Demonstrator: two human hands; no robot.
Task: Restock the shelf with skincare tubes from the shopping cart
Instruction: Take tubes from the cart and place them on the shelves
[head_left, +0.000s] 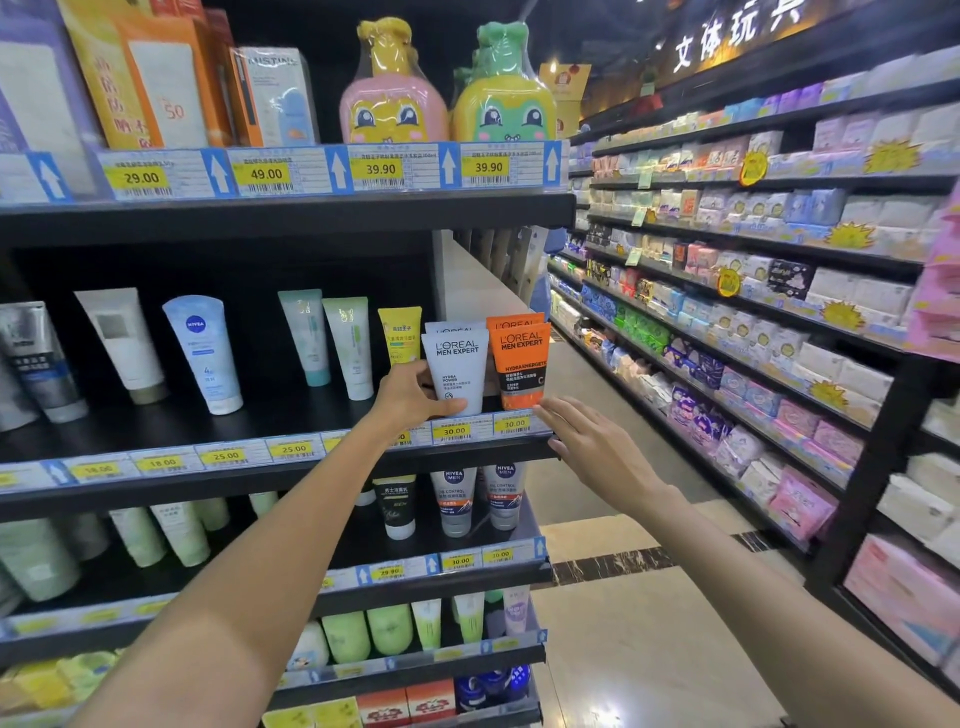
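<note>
While left hand (410, 397) grips white L'Oreal tube (457, 371) upright on black shelf (291, 470), right hand (592, 447) hovers beside, fingers straight, slightly apart.

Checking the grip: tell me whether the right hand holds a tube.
No, the right hand is open beside the shelf edge, holding nothing.

2 cartoon-shaped bottles (447, 88), pink and green, are seen above price tags (382, 169) marked 39.90. Pastel packets (769, 364) are stacked along the opposite aisle shelving, above a tiled floor (649, 649).
</note>
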